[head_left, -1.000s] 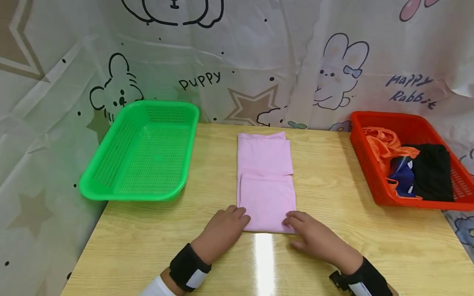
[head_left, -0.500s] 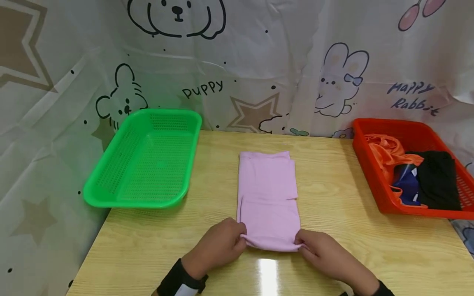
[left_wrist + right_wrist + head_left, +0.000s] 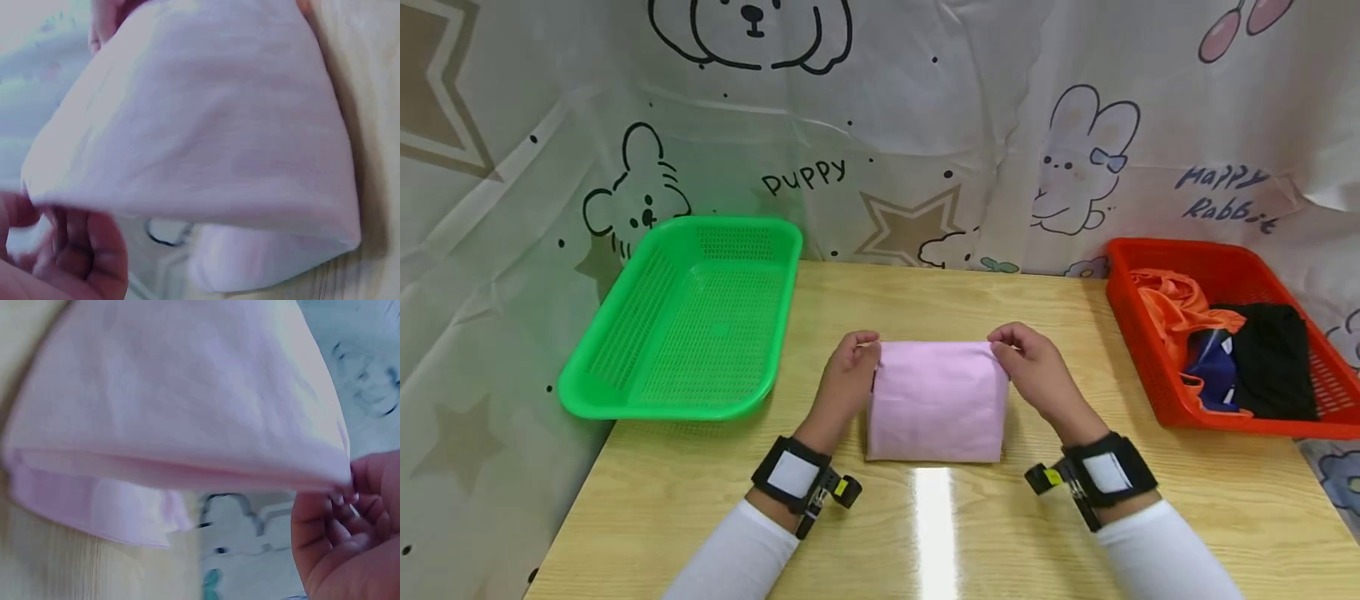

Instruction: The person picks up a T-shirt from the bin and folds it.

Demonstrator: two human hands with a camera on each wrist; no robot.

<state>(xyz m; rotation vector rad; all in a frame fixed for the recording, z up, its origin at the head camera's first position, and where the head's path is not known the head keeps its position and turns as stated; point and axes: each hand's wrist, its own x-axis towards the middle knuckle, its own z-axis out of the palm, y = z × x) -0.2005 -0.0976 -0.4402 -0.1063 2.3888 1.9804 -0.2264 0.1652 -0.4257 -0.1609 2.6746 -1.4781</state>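
Observation:
A pink folded cloth (image 3: 938, 404) lies mid-table, its near panel lifted and carried over toward the back. At its far left corner my left hand (image 3: 847, 375) pinches the raised edge between thumb and fingers. My right hand (image 3: 1036, 371) pinches the far right corner the same way. Both wrist views show the raised layer of pink cloth (image 3: 206, 125) arching above a lower layer, with a gap between the two. In the right wrist view, the right fingers (image 3: 312, 531) curl at the corner of the held edge.
A green plastic basket (image 3: 763, 392) stands at the left of the wooden table (image 3: 715, 500). To the right is a red basket (image 3: 1138, 367) holding orange, blue and black cloth. A printed sheet (image 3: 895, 108) hangs behind the table.
My hands first rested at the cloth's near corners, then pinched them. Now they have lifted that edge and moved it away from me, so the cloth looks shorter.

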